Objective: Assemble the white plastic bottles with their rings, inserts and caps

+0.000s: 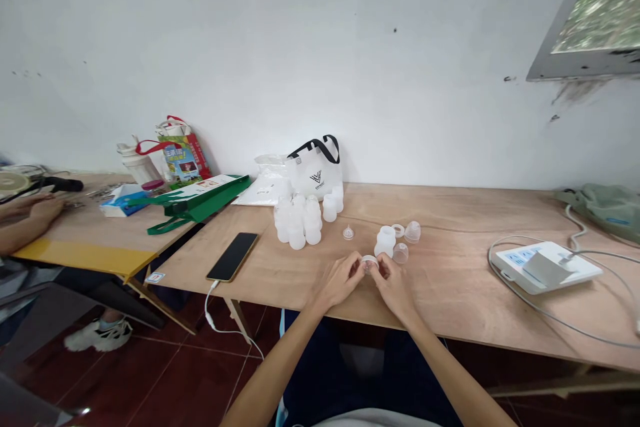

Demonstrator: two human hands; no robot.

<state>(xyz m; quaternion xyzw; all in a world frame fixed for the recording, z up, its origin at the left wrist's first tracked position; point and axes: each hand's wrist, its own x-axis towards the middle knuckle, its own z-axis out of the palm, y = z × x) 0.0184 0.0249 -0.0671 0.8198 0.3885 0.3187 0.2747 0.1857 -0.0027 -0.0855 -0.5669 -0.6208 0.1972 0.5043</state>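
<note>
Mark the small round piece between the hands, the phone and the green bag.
Small round piece (369, 259): head view, its top.
Phone (233, 257): head view, middle of screen.
Green bag (207, 205): head view, its side.

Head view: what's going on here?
A person seated at a wooden table has both hands on one small round piece, pinched between the fingers of the left hand and the right hand, near the front edge. Just beyond are a white bottle, a white ring and a clear domed piece. A clear nipple-shaped piece lies to the left, with a cluster of white bottles farther left.
</note>
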